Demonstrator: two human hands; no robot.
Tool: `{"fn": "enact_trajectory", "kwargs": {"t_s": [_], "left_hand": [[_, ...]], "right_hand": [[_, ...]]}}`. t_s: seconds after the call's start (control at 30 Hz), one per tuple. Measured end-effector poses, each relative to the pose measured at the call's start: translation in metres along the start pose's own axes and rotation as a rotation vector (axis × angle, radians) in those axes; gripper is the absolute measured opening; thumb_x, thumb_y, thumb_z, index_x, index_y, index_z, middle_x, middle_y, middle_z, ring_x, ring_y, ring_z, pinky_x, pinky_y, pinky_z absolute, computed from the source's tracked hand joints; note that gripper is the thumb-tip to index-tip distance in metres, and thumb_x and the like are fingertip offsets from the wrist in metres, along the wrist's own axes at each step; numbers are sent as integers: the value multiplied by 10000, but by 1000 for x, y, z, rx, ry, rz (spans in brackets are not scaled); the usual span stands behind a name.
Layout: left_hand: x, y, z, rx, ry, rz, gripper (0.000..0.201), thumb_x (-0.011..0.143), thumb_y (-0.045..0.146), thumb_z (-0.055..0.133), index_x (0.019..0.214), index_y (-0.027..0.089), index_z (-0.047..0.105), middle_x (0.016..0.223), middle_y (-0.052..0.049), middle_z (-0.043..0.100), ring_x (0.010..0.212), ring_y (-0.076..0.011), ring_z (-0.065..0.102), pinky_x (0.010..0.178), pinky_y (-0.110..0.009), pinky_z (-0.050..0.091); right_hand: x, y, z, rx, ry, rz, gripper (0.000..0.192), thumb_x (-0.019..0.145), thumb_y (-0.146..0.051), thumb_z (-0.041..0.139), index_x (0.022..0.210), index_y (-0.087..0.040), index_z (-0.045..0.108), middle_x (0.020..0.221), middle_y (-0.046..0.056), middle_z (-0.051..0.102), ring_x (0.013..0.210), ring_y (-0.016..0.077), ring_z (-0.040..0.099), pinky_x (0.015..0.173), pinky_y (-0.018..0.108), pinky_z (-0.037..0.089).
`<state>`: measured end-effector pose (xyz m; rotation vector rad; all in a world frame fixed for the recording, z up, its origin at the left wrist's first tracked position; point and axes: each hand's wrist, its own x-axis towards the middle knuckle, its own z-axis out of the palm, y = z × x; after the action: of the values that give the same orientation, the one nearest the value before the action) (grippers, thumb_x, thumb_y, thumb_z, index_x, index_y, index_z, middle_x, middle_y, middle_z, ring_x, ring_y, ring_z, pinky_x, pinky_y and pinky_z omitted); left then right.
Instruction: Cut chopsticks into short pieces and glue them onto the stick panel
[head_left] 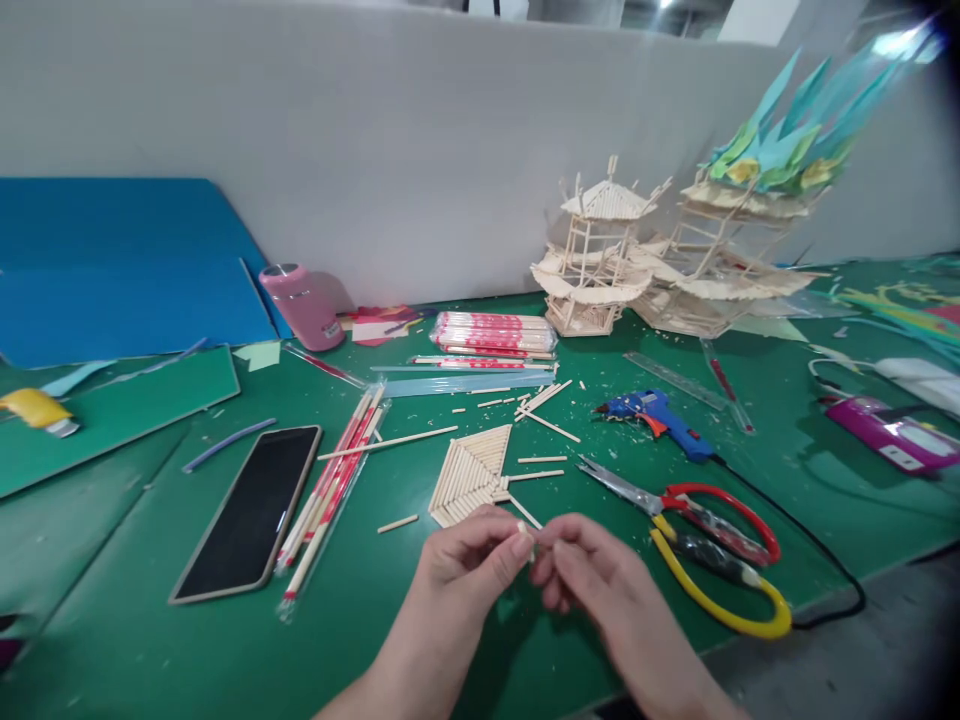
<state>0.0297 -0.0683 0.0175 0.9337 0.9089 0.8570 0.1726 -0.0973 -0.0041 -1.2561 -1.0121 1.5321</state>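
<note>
Left hand [469, 570]: our thumb and finger pinch a small pale piece [522, 528]
Right hand [604, 580]: fingers curled beside it — can't tell if gripping
Stick panel [471, 470]: on green table [225, 660], just beyond our hands

- The stick panel [472, 472] was pale straw, striped by rods slanting in differing directions.
- The pinched stick piece [523, 528] was cream.
- The scissors [661, 503] had one red handle, one yellow, and silvery blades.
- The glue gun [671, 420] was blue with an orange trigger.
- The tabletop [135, 650] was green.
- The wrapped sticks [495, 328] were pale with red-and-white bands.
- The phone [247, 515] showed black inside a beige rim.
- The flask [300, 310] was pink.
- The paper leaves [784, 150] were turquoise, lime and yellow.
</note>
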Motion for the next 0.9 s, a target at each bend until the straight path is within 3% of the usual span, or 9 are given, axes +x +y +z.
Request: {"fn": "enact_trajectory", "kwargs": {"t_s": [0.1, 0.17, 0.27, 0.33, 0.47, 0.6, 0.77, 0.9], "left_hand": [[-2, 2, 0, 13, 37, -89, 165, 757, 284, 621, 690, 134, 627, 663, -1, 588, 602, -78, 493, 615, -199, 380], [-2, 3, 1, -36, 10, -147, 183, 755, 299, 615, 693, 127, 620, 662, -13, 614, 541, -68, 480, 589, -207, 374], [-1, 4, 2, -77, 3, -174, 195, 737, 307, 630, 679, 122, 612, 626, -9, 607, 499, -60, 460, 549, -205, 358], [0, 2, 2, -71, 10, -178, 203, 732, 315, 637, 684, 119, 615, 612, -6, 600, 493, -57, 452, 537, -199, 350], [-1, -3, 3, -46, 15, -176, 220, 749, 320, 623, 681, 111, 604, 599, -4, 594, 482, -50, 447, 527, -188, 342], [-5, -10, 7, -20, 21, -184, 235, 764, 333, 603, 687, 112, 588, 588, -8, 599, 456, -53, 475, 515, -190, 345], [-11, -23, 11, 86, 74, -160, 325, 698, 438, 638, 661, 120, 585, 522, 7, 572, 414, -63, 476, 470, -195, 357], [-12, -26, 13, 127, 107, -95, 342, 655, 481, 653, 677, 142, 609, 512, 15, 554, 429, -77, 476, 458, -206, 397]], "right_hand": [[-12, 6, -56, -573, 371, -207, 232, 803, -370, 511, 969, -207, 504, 962, 61, 573, 890, 189, 535, 784, 320, 410], [-20, 12, -99, -836, 519, -258, 304, 787, -295, 478, 1081, -221, 456, 1111, 81, 511, 1013, 227, 492, 844, 362, 404], [-28, 24, -148, -1234, 496, -300, 482, 710, -211, 459, 1186, -175, 390, 1203, 120, 440, 1116, 278, 428, 923, 423, 357], [-29, 31, -164, -1381, 452, -290, 569, 673, -189, 456, 1231, -148, 358, 1207, 131, 453, 1120, 286, 439, 926, 421, 366], [-21, 34, -167, -1516, 364, -219, 594, 607, -177, 467, 1197, -124, 424, 1135, 129, 543, 1040, 289, 521, 858, 388, 432], [-12, 26, -169, -1469, 318, -100, 482, 599, -193, 492, 1079, -144, 478, 1027, 119, 607, 934, 274, 579, 789, 373, 468], [-16, 26, -178, -1232, 261, -81, 409, 732, -341, 529, 1109, -207, 443, 1109, 108, 580, 978, 268, 569, 811, 380, 466], [-26, 38, -157, -872, 167, -140, 452, 747, -335, 571, 1163, -228, 430, 1150, 113, 569, 946, 247, 597, 804, 309, 488]]}}
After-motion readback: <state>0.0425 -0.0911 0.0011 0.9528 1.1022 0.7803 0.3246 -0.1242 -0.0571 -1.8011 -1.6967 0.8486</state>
